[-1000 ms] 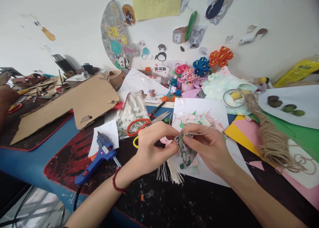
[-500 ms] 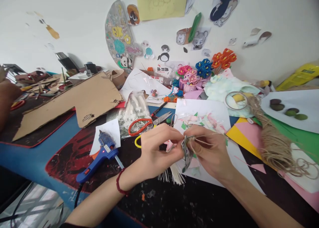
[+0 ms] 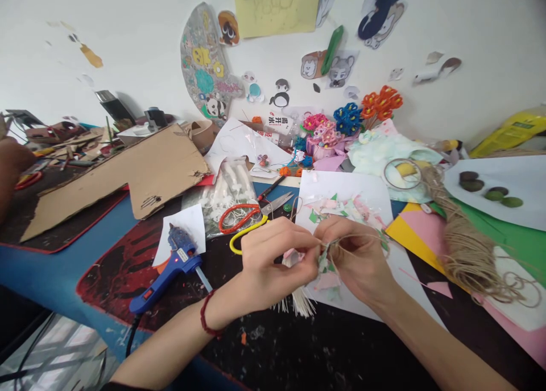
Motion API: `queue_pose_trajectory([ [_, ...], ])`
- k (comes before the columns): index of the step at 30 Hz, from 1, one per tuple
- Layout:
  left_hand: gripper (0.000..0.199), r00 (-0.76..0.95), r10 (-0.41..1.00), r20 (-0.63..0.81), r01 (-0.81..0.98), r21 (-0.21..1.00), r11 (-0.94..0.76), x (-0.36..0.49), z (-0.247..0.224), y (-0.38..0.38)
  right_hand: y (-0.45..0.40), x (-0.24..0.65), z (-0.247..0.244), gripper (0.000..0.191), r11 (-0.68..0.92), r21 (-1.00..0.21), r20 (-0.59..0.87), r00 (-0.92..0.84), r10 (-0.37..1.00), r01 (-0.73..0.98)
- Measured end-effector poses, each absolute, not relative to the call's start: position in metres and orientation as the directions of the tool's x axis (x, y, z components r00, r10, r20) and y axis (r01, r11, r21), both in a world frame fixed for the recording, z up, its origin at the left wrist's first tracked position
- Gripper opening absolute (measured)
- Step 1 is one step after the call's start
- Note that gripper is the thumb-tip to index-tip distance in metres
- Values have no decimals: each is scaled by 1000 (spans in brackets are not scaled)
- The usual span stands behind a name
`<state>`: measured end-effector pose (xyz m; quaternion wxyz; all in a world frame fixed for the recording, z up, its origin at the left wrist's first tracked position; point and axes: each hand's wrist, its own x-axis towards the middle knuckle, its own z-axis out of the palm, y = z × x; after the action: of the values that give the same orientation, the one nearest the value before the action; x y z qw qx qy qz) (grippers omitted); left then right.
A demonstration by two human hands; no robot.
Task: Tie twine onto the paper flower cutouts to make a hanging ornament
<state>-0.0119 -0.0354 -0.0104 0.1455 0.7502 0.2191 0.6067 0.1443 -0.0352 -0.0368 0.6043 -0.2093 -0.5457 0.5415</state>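
My left hand is closed in a pinch on the edge of a small flat grey-green patterned piece. Facing it, my right hand pinches thin jute twine at the same piece, and a loop of the twine stands out over the fingers. Fingertips hide most of the piece, which is seen nearly edge-on. Below and behind my left hand a white tassel shows its strands. Under both hands lies a white sheet scattered with pink and green paper scraps.
Scissors with red and yellow handles lie beyond my left hand. A blue glue gun rests at the left near cut cardboard. A twine skein lies right. Another person's hand is at the far left.
The small patterned piece has turned from hanging upright to nearly edge-on between my fingers. The twine now forms a rounder loop over my right hand.
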Motion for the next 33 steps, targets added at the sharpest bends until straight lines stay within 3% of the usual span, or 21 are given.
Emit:
queue_pose_trajectory([
  [6,13,185,516,836,63,514,-855,-12,-13,-35,-35,144,-37,7,243,-830,403,-238,884,-502],
  [10,12,310,559,769,-22,594,-804,-18,-11,-34,-34,148,-36,7,197,-812,396,-271,877,-549],
  [15,18,388,610,690,5,661,-750,-21,-3,-34,-32,151,-35,8,203,-820,401,-283,871,-535],
  [20,24,368,553,748,47,579,-814,-20,-2,-34,-33,149,-33,13,214,-854,385,-299,873,-475],
  [26,9,330,503,799,119,494,-861,-22,-4,-35,-33,147,-32,17,235,-877,378,-302,875,-419],
  [33,3,338,535,774,107,533,-839,-24,-1,-35,-33,149,-34,14,200,-862,366,-298,882,-466],
])
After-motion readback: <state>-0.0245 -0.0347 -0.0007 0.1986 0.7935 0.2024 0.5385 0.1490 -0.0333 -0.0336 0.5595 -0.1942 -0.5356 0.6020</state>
